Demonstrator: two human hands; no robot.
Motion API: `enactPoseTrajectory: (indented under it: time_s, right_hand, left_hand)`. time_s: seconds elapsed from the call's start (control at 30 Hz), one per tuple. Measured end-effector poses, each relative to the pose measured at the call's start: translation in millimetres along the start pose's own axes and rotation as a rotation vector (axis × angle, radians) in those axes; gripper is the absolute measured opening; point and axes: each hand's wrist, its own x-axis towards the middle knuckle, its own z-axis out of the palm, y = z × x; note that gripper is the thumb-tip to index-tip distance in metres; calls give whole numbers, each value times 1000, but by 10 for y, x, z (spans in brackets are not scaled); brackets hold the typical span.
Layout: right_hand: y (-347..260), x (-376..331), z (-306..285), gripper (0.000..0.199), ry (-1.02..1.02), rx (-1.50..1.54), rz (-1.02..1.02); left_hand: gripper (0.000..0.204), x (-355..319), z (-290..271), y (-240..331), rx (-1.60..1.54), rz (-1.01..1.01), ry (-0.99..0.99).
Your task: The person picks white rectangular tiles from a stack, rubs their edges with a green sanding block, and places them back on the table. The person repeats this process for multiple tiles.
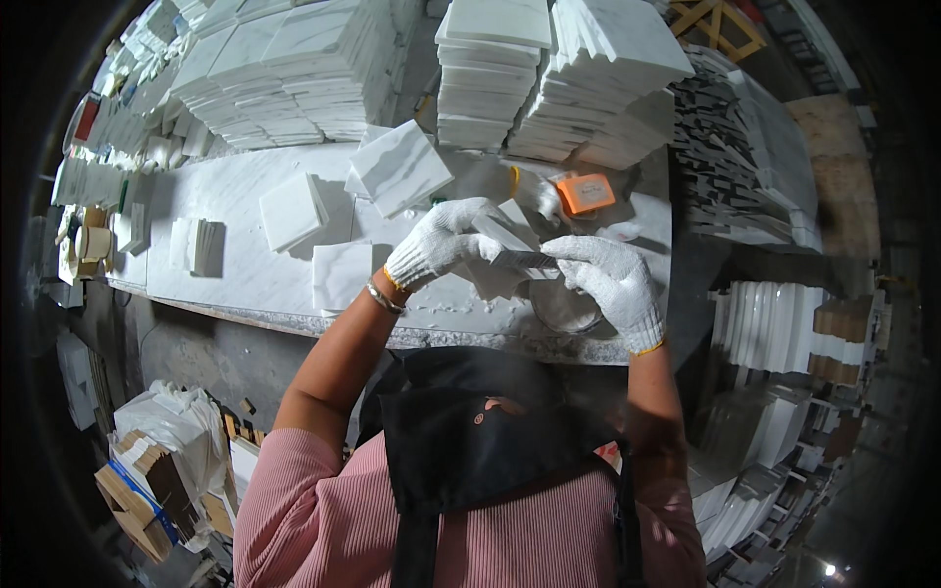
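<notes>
Tile piles [294, 69]: tall, white with grey veins, side by side at the back
Orange box [586, 194]: just in front of the right-hand pile
Wooden frame [716, 27]: yellowish, crossed slats, upper right
Strip stack [725, 147]: narrow layers with dark gaps between
Brown board [841, 176]: to the right of that stack
Cream roll [93, 243]: near the left rim, perhaps tape
Crumpled plastic [181, 407]: white, lower left

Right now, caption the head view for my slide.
Gloved left hand holds a pale tile, gloved right hand alongside, tall tile stacks beyond.
</notes>
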Motion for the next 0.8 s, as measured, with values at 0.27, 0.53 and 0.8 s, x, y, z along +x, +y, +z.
enactPoseTrajectory:
  time_s: [0.27, 0.53, 0.8]
  right_hand:
    - [-271, -185, 310, 25, 245, 107, 294]
    - [-227, -262, 506, 28, 364, 154, 224]
    - [-260, -381, 544, 31, 403, 96, 220]
  left_hand:
    - [29, -33, 41, -17, 41, -11, 53]
    - [33, -37, 32, -65, 73, 61, 68]
    - [30, -25, 31, -89, 104, 101, 43]
